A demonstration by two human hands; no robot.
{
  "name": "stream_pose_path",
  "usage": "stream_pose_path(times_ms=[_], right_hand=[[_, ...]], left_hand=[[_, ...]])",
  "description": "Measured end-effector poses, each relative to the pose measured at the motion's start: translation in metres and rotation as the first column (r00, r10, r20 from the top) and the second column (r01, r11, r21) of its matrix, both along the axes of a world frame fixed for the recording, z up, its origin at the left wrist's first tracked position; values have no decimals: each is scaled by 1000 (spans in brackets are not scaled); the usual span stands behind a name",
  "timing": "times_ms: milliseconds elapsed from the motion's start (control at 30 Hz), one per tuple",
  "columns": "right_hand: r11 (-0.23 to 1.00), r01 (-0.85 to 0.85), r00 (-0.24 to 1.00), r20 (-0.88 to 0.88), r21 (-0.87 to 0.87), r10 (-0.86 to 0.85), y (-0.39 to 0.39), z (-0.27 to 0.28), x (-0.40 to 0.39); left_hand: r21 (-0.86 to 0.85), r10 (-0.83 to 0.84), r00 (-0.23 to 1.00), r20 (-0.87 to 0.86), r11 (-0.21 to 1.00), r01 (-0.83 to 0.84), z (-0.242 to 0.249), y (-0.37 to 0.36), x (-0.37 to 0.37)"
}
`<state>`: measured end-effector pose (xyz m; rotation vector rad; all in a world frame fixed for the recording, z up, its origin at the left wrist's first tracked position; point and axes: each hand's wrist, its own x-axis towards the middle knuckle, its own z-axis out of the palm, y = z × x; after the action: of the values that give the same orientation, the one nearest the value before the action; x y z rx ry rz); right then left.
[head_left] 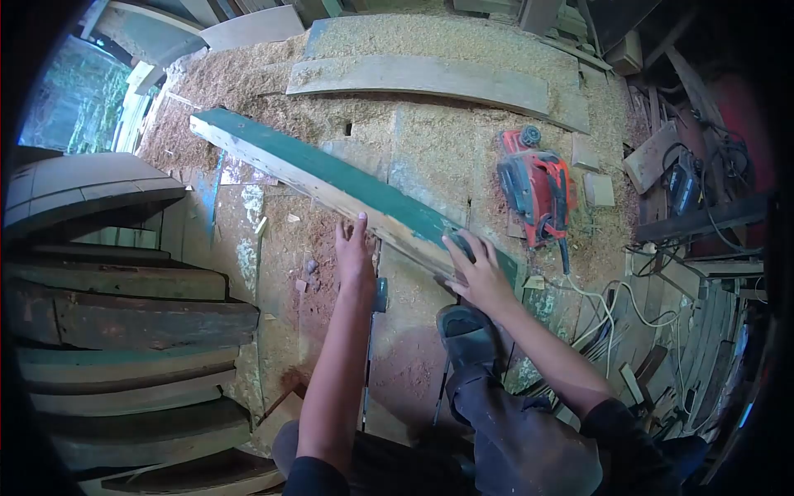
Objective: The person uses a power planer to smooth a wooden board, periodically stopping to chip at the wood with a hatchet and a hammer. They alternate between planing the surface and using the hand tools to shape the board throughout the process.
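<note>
A long wooden beam (331, 172) slants across the work area, its upper face painted green and its near side bare, pale wood. My left hand (354, 248) grips the lower edge around the middle, with one digit up against the bare side and the other fingers partly hidden beneath. Toward the right end, my right hand (480, 271) clasps the beam, fingers over the green face and thumb at the bare side. To the right of the beam lies a red and black power tool (536, 188) with a cord, apart from both hands.
Sawdust and shavings (231, 87) cover much of the floor. A curved plank (430, 78) lies beyond the beam. Stacked thick timbers (149, 322) stand at the left. A pale cable (616, 302) loops at the right, near wood scraps. My sandaled foot (467, 331) is below the beam.
</note>
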<state>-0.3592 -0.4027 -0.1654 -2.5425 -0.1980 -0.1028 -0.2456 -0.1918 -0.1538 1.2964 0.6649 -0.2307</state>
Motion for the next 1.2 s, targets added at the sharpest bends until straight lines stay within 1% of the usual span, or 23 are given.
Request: stream_pose_path(times_ms=[33, 100, 167, 233, 300, 333, 400, 433, 533, 567, 633, 733, 767, 833, 867, 933, 967, 1033, 1067, 1100, 1133, 1167, 1200], right_hand=[[999, -9, 999, -33, -42, 7, 3, -2, -4], [996, -29, 998, -60, -80, 25, 10, -7, -6], [989, 21, 999, -31, -149, -26, 19, -10, -9], [989, 6, 1000, -5, -147, -7, 22, -15, -11], [974, 2, 1000, -20, -227, -7, 24, -14, -12], [970, 10, 1000, -17, -241, -15, 23, -14, -11], [978, -3, 1000, 19, -207, 7, 14, -5, -8], [983, -5, 999, 50, -181, 14, 10, -4, -6], [996, 1, 1000, -1, -88, -2, 4, -18, -6], [998, 3, 999, -48, -57, -6, 4, -23, -7], [995, -9, 999, -31, -102, 6, 5, -30, -5], [983, 0, 1000, -4, -183, -1, 7, -35, 3], [983, 4, 1000, 5, -185, -3, 5, -34, 12], [982, 10, 1000, 7, -187, -9, 5, -32, 19], [983, 13, 1000, 3, -182, -12, 4, -31, 23], [984, 15, 1000, -5, -176, -16, 6, -29, 26], [985, 17, 1000, -2, -171, -18, 8, -28, 27], [982, 32, 999, -14, -187, -35, 4, -23, 24], [994, 31, 999, 9, -100, -31, 1, -18, 27], [999, 32, 999, 31, -16, -32, -3, -12, 28], [993, 51, 992, 123, -103, -38, -11, 15, 33], [987, 135, 973, 199, -93, -114, -25, 32, 39], [973, 215, 943, 275, -78, -186, -42, 47, 44]], left_hand=[[6, 4, 1000, 4, 1000, -4, -7, 3, 2], [370, -186, 975, 124, 920, 129, -8, 5, 8], [345, -152, 984, 96, 932, 110, -16, 7, 5], [157, -144, 986, 87, 979, 130, -26, 18, 6], [207, -101, 992, 77, 975, 83, -21, 22, 7], [258, -126, 981, 147, 962, 85, -25, 27, 8], [361, -196, 943, 268, 928, 91, -36, 42, 16], [370, -186, 943, 277, 926, 74, -45, 50, 22], [404, -235, 911, 339, 911, 85, -67, 59, 32], [382, -188, 927, 326, 922, 52, -71, 56, 31], [364, -114, 942, 316, 931, -10, -63, 45, 32], [302, -69, 935, 348, 952, -42, -75, 42, 46], [301, -67, 936, 345, 953, -43, -73, 41, 52], [421, -190, 913, 361, 907, 22, -67, 42, 60], [419, -187, 913, 362, 908, 20, -65, 40, 61], [329, -129, 925, 357, 944, 5, -60, 37, 60], [327, -128, 926, 354, 945, 6, -63, 41, 60], [252, -116, 909, 400, 968, 12, -73, 45, 60], [289, -139, 903, 406, 957, 18, -77, 46, 60], [227, -103, 898, 427, 974, 3, -87, 50, 62], [224, -115, 901, 419, 974, 20, -87, 50, 62], [225, -128, 903, 410, 974, 36, -82, 50, 60], [184, -105, 935, 338, 982, 44, -65, 46, 57]])
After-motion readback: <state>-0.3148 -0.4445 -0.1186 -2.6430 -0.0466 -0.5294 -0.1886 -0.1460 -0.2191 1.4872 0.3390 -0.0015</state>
